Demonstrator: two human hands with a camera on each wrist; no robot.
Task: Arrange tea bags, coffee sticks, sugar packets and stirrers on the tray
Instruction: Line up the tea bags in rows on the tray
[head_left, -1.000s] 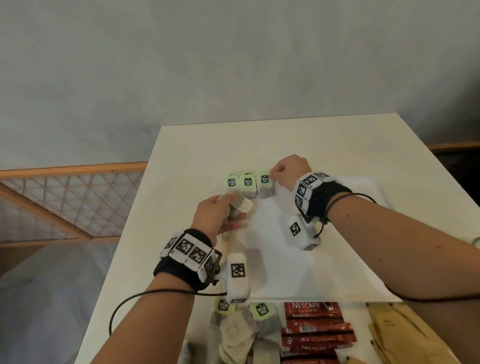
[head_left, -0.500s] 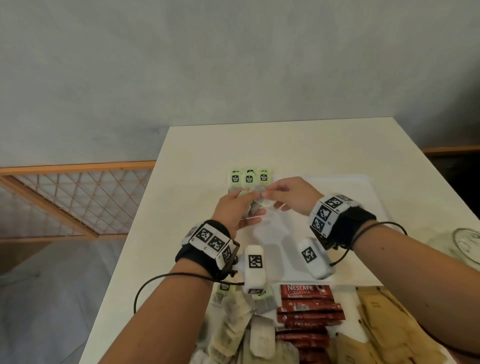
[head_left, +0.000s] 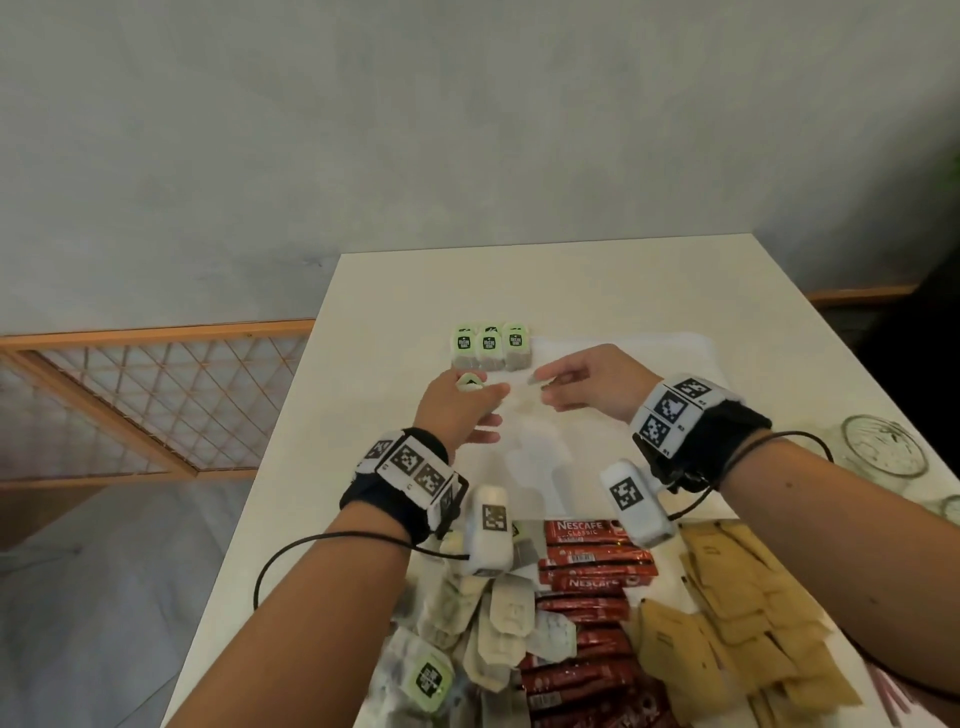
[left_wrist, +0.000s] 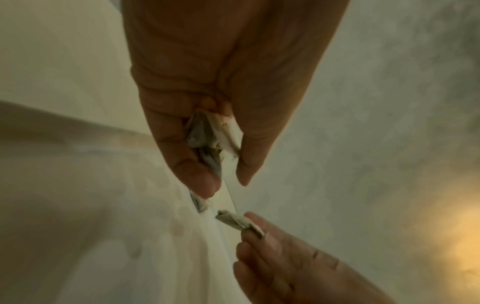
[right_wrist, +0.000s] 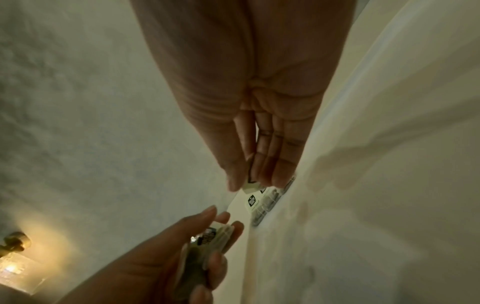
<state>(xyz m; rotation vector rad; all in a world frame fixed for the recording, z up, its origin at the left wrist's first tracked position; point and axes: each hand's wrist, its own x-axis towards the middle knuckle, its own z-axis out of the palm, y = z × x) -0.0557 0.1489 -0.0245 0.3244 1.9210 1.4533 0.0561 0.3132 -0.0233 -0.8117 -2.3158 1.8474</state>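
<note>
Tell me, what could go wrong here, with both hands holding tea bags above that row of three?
The right hand pinches one tea bag only at the fingertips, so it might slip. The left hand grips a bunch of tea bags; one could drop out. Setting the next bag down could nudge the row of three tea bags on the tray crooked.

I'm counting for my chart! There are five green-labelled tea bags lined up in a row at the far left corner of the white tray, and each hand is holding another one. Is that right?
Not quite: the row of green-labelled tea bags at the far left corner of the white tray has three, not five, as the head view shows. The left hand and right hand do each hold another one.
</note>
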